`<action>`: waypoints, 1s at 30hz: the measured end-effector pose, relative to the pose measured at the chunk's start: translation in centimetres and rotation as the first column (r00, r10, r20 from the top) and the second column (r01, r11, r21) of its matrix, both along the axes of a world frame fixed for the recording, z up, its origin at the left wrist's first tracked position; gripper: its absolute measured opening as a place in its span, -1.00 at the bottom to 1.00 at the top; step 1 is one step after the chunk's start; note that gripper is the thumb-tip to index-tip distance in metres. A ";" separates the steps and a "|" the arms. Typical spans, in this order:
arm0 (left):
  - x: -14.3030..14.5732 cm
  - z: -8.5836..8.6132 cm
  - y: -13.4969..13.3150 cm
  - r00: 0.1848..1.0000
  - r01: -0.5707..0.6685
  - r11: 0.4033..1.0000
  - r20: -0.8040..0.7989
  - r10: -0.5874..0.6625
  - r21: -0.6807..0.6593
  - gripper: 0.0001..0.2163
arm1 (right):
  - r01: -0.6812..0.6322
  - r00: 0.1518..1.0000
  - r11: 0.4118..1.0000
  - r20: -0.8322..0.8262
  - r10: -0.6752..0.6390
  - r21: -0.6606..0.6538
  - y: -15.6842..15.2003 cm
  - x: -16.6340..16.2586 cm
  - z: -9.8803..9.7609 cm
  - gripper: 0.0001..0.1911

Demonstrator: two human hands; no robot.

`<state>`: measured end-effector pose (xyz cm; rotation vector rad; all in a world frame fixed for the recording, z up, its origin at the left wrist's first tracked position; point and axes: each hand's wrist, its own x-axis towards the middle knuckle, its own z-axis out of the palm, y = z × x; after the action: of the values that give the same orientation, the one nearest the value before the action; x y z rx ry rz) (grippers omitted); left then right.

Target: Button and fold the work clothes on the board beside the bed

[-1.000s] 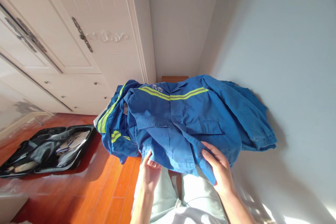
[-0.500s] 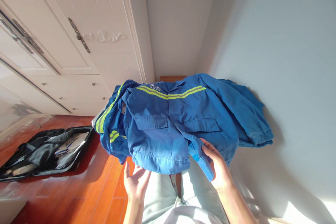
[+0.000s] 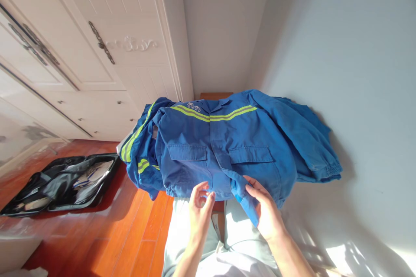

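A blue work jacket (image 3: 188, 132) with yellow-and-grey reflective stripes lies front up before me, its lower front parted at the middle. The right-side sleeve (image 3: 299, 138) hangs out toward the wall, while striped blue cloth (image 3: 143, 147) is bunched at the left. My right hand (image 3: 268, 210) pinches the loose front edge of the jacket near the hem, thumb above, and a flap of it hangs down. My left hand (image 3: 201, 207) is over the bottom hem, left of the opening, its fingers curved with a gap to the thumb and nothing visible between them.
An opened black suitcase (image 3: 61, 186) with clothes inside lies on the reddish wooden floor (image 3: 130, 229) at the left. A white wardrobe (image 3: 133, 69) stands behind it. A pale wall (image 3: 357, 73) rises at the right. My legs are under the jacket's near edge.
My left hand has moved from under the left hem to the right and up, nearer the front opening. The hem has dropped back. My right hand keeps its hold, shifted slightly left.
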<state>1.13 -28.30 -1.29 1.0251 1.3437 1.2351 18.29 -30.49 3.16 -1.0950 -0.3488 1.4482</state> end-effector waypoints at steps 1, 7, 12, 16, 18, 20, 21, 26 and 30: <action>0.4 0.6 0.5 0.993 0.039 0.995 -0.113 -0.029 0.087 -0.69 | -0.012 1.000 1.000 0.002 0.012 -0.001 -0.1 0.0 0.0 -0.70; 1.6 1.4 4.8 0.963 0.102 0.957 -0.269 -0.026 0.272 -0.60 | -0.015 0.999 1.000 0.035 0.015 0.007 -0.6 -0.3 0.4 -0.74; 1.4 1.2 6.5 0.959 0.132 0.946 -0.279 -0.046 0.297 -0.92 | -0.007 0.986 1.000 0.168 0.009 -0.010 -1.1 0.0 -0.4 -0.73; 1.1 2.1 6.4 0.791 0.240 0.868 -0.606 0.084 0.434 -0.88 | 0.001 0.813 0.996 0.580 -0.051 0.086 -0.9 1.0 -0.8 -0.72; 1.1 2.7 6.4 0.684 0.328 0.816 -0.715 0.142 0.476 -0.85 | -0.092 0.686 0.977 0.723 -0.077 0.191 -0.5 1.1 -0.2 -0.75; 1.1 3.2 6.5 0.613 0.412 0.773 -0.774 0.156 0.482 -0.85 | -0.214 0.568 0.944 0.818 -0.088 0.250 0.0 0.9 0.8 -0.76; 1.2 3.4 6.7 0.591 0.444 0.759 -0.792 0.153 0.477 -0.85 | -0.264 0.503 0.929 0.858 -0.099 0.261 0.3 0.6 1.3 -0.74; 1.3 4.7 7.0 0.526 0.513 0.746 -0.842 0.117 0.425 -0.85 | -0.363 0.158 0.904 0.971 -0.177 0.224 3.0 -1.4 3.2 -0.63; 1.2 5.6 7.0 0.505 0.523 0.751 -0.856 0.110 0.404 -0.83 | -0.380 -0.002 0.917 0.991 -0.134 0.124 5.5 -1.3 3.3 -0.76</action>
<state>2.37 -21.33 4.34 2.4866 1.4039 0.9822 16.99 -24.94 6.48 -1.6632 -1.7806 0.3168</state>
